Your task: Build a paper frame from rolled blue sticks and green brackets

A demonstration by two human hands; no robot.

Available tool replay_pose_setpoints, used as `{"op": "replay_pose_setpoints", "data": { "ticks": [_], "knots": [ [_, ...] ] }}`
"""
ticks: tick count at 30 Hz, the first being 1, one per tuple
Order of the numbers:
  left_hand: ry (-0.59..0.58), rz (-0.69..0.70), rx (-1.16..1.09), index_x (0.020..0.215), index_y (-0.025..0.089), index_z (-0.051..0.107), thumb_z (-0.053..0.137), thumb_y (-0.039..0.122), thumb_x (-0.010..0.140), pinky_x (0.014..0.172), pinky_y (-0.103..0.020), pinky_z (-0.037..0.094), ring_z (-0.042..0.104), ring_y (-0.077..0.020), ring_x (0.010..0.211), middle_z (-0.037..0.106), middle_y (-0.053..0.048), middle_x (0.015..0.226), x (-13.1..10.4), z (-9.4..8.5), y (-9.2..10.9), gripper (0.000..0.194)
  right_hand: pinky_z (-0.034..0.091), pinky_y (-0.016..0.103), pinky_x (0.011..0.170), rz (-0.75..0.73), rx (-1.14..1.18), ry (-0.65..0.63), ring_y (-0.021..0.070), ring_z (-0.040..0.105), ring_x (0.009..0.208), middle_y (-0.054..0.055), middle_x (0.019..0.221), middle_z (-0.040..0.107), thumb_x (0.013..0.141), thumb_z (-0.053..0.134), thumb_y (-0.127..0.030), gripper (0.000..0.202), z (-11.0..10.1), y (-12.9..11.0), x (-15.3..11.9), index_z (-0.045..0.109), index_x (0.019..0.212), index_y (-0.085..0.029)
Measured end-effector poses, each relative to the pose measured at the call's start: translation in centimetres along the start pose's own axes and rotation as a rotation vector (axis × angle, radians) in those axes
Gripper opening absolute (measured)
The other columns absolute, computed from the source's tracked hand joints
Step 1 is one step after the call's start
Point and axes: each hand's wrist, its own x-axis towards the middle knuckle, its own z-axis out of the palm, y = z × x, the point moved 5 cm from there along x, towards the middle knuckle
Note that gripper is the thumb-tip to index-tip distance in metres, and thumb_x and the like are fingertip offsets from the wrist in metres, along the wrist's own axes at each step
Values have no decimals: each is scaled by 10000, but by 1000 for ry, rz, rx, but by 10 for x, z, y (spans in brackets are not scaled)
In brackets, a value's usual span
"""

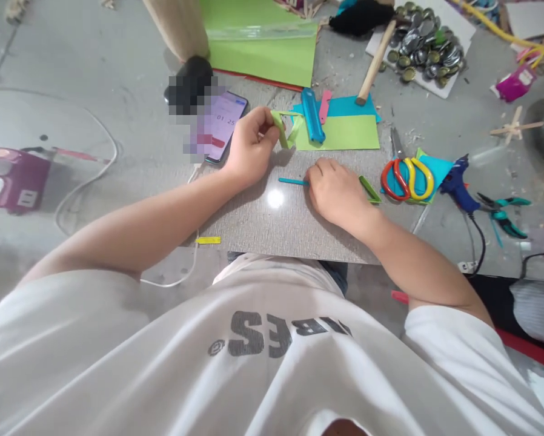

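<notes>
My left hand [254,145] pinches a folded strip of light green paper [279,128], bent into an angular frame shape. To its right my right hand [333,191] rests low over the table with its fingers closed on one end of a thin blue stick [291,181]. Just behind the right hand lies a small green folded piece [369,189]. A blue cutter [313,115] and a pink piece [325,107] lie beyond the hands, on and beside a green paper sheet [354,133].
Scissors [407,180], a glue gun [459,186] and pliers [503,212] lie at the right. A phone [226,124] is beside my left hand. Bottle caps [424,45] and a wooden stick [375,63] are at the back. A yellow piece [208,240] lies near the front edge.
</notes>
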Motion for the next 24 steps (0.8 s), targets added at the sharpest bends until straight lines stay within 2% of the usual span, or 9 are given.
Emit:
{"op": "replay_pose_setpoints", "data": {
  "ticks": [3,5,10,13,15,18,21,24],
  "knots": [
    [-40,10,39,858,382,706,1022,425,914,928,-507,569,680,-321,963,735,-13,893,0,0,-6,324,465,466,1006,-94,9,85,424,716,1351,271,1419,827,1228,461,-81,440,3,-6,1,870,1389,-81],
    [-61,16,51,876,378,717,1019,443,944,920,-503,549,674,-323,969,734,-20,905,-1,-2,-7,316,453,462,1011,-143,28,95,415,708,1356,260,1415,834,1264,472,-132,421,4,-11,3,877,1373,-102],
    [-163,28,63,944,300,673,1003,543,1048,996,-443,527,613,-232,985,728,0,950,-2,-1,-3,423,440,472,1007,-158,30,28,428,709,1384,316,1481,821,1211,358,-22,551,1,-22,4,827,1501,-37],
    [-194,12,53,976,287,645,960,567,1103,1091,-451,517,627,-228,1067,710,4,960,-3,-2,-1,440,445,473,999,-161,74,27,430,712,1361,334,1497,811,1178,330,-7,583,1,-22,2,799,1523,-26],
    [-205,-11,59,977,299,662,954,545,1090,1107,-470,523,664,-255,1123,721,-4,959,-4,-2,0,398,460,459,996,-141,169,18,411,727,1324,306,1457,827,1177,387,-35,510,2,-16,1,812,1457,-65],
    [-211,-65,79,945,323,719,994,511,978,1015,-478,571,747,-299,1122,778,-24,978,-7,-1,2,335,484,435,964,-59,364,38,367,758,1193,229,1345,861,1184,470,-84,394,1,1,-1,808,1378,-144],
    [-238,-95,73,945,322,750,991,502,901,949,-472,638,818,-301,1072,850,-41,1056,-12,4,6,304,494,415,922,4,511,72,329,761,1057,156,1224,880,1209,492,-131,367,-3,19,-4,786,1419,-193],
    [-271,-114,60,956,316,726,963,519,914,1015,-484,697,856,-290,1081,891,-51,1099,-17,9,11,315,504,405,934,45,544,146,324,770,1084,130,1216,886,1221,496,-156,382,-9,32,-5,787,1459,-218]
  ]
}}
